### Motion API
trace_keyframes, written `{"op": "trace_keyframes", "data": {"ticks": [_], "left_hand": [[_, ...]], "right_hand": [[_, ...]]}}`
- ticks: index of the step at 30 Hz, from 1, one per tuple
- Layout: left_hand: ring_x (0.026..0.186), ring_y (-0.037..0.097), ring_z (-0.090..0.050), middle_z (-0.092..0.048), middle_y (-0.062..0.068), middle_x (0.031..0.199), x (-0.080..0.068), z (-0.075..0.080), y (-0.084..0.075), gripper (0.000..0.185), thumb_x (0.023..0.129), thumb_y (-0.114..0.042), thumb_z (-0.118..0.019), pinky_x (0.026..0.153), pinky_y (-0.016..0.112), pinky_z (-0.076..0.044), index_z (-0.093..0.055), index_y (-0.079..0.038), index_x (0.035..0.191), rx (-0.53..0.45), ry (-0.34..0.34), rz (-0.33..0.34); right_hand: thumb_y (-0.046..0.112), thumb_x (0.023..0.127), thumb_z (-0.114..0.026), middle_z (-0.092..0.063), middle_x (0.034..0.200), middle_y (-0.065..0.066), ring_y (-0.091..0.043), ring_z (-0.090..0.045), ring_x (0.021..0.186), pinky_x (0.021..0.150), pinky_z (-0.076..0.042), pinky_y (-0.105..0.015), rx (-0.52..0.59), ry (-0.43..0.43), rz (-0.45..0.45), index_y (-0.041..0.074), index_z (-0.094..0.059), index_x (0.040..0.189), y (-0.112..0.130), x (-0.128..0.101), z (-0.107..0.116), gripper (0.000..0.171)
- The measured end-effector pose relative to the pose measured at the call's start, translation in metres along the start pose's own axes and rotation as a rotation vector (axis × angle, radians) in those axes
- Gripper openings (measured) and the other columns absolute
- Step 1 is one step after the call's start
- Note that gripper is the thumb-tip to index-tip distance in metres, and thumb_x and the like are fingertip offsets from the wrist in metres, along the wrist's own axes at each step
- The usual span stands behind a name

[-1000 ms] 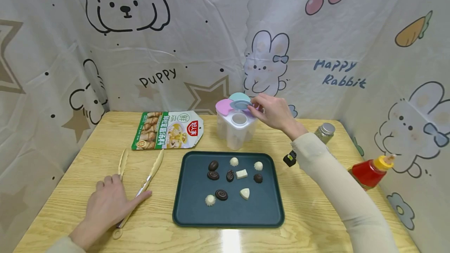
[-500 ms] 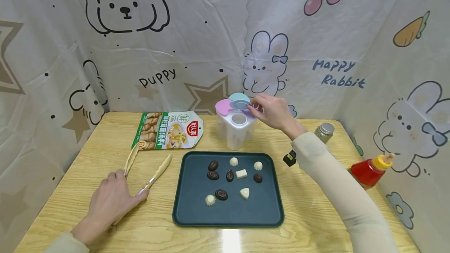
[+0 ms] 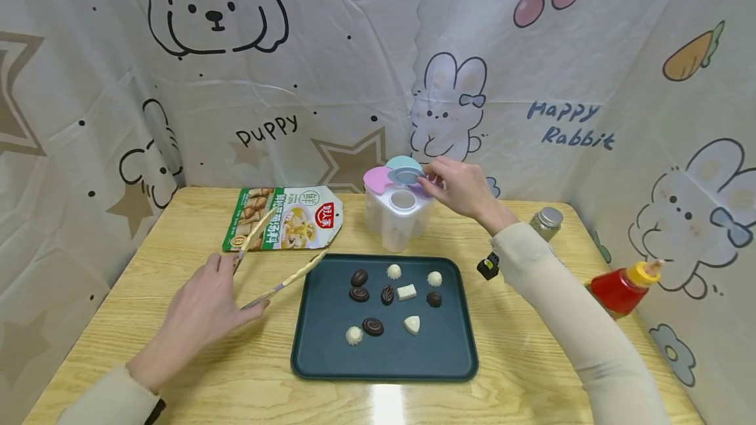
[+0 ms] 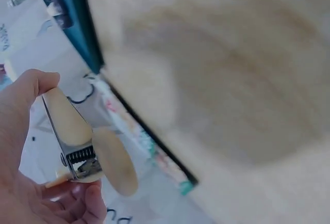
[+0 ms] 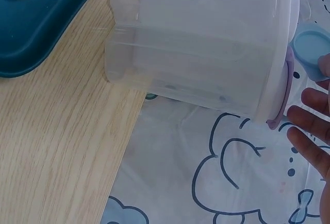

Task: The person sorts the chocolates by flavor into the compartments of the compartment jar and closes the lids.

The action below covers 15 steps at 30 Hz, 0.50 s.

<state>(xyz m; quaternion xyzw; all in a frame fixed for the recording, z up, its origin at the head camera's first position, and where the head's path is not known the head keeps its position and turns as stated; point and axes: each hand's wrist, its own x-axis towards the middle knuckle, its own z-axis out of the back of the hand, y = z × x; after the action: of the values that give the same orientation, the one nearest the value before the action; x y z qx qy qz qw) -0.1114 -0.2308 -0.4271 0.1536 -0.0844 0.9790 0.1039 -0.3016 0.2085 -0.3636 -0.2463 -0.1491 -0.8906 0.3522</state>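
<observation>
Tongs of cream plastic with a metal spring hinge (image 3: 277,261) are up off the light wooden table (image 3: 177,241), gripped near the hinge by the left hand (image 3: 203,310), fingers curled round them, arms spread and tips pointing to 1 o'clock. At 12 o'clock from that hand lies the green-and-white printed snack pouch (image 3: 283,218). Centre stage, the dark teal rectangular tray (image 3: 384,359) carries small dark and white chocolates (image 3: 386,294). At its 12 o'clock stands the clear plastic divided container with pastel flip lids (image 3: 396,205). The right hand (image 3: 463,189) pinches the grey-blue round lid flap (image 3: 405,176), lifted off its opening. At 3 o'clock stands a red squeeze bottle with a yellow cap (image 3: 623,287).
</observation>
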Motion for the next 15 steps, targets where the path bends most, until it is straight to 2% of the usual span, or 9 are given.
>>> {"op": "trace_keyframes", "data": {"ticks": [3, 8, 15], "left_hand": [[0.073, 0.032, -0.059, -0.061, 0.025, 0.101, 0.009, 0.007, -0.008, 0.092, 0.069, -0.051, -0.090, 0.056, 0.046, -0.053, -0.056, 0.010, 0.129, -0.026, 0.016, -0.029], [0.082, 0.033, -0.061, -0.061, 0.023, 0.106, 0.019, 0.015, -0.022, 0.092, 0.067, -0.050, -0.092, 0.060, 0.046, -0.055, -0.058, 0.008, 0.130, -0.007, 0.011, -0.105], [0.101, 0.039, -0.064, -0.064, 0.026, 0.116, 0.025, 0.018, -0.030, 0.088, 0.065, -0.045, -0.098, 0.071, 0.050, -0.060, -0.063, 0.003, 0.130, -0.029, -0.007, -0.175]], "right_hand": [[0.023, 0.097, -0.078, -0.076, 0.090, -0.007, -0.021, -0.070, 0.073, 0.062, -0.055, -0.032, 0.000, 0.002, -0.005, 0.008, -0.075, 0.099, 0.000, -0.001, 0.000, 0.016], [0.023, 0.096, -0.078, -0.076, 0.091, -0.008, -0.020, -0.070, 0.074, 0.063, -0.056, -0.032, 0.001, 0.010, -0.017, 0.008, -0.075, 0.099, 0.001, -0.001, 0.001, 0.016], [0.023, 0.096, -0.079, -0.076, 0.091, -0.007, -0.020, -0.071, 0.074, 0.062, -0.055, -0.032, 0.003, 0.007, -0.015, 0.009, -0.075, 0.100, 0.000, -0.001, 0.001, 0.016]]}}
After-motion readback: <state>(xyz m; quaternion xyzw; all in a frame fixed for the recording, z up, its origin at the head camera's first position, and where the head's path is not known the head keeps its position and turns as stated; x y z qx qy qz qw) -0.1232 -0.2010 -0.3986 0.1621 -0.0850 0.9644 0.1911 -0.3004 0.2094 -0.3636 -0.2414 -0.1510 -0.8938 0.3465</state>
